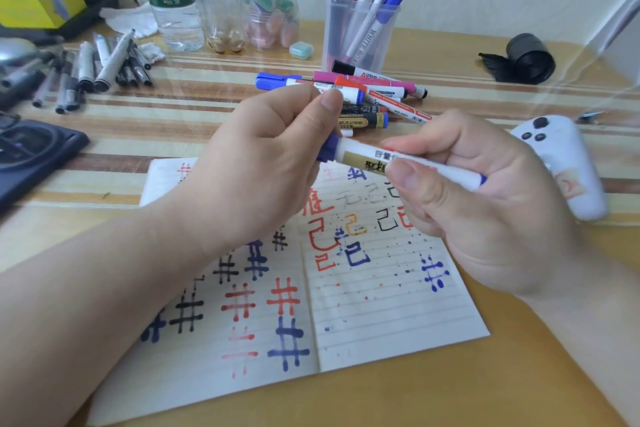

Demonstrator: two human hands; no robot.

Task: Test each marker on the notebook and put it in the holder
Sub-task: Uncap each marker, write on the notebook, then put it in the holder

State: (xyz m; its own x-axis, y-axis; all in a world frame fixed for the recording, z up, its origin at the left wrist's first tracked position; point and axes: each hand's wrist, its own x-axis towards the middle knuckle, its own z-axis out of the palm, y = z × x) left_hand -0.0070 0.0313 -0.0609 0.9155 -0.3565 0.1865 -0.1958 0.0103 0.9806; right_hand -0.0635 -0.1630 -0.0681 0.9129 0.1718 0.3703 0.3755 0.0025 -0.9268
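Above the open notebook [381,305] I hold a white marker [360,152] with a blue cap. My left hand [263,163] curls round the blue cap end, and my right hand [478,198] pinches the white barrel. The lined pages carry red, blue, black and orange test marks. Behind my hands lies a pile of loose markers [374,90]. The clear plastic holder [360,35] stands further back with several markers upright in it.
A heap of grey pens [97,69] lies at the back left beside two plastic bottles [176,0]. A white controller [568,166] rests right of the notebook, a black roll [530,57] at the back right, a dark case [31,156] at the left.
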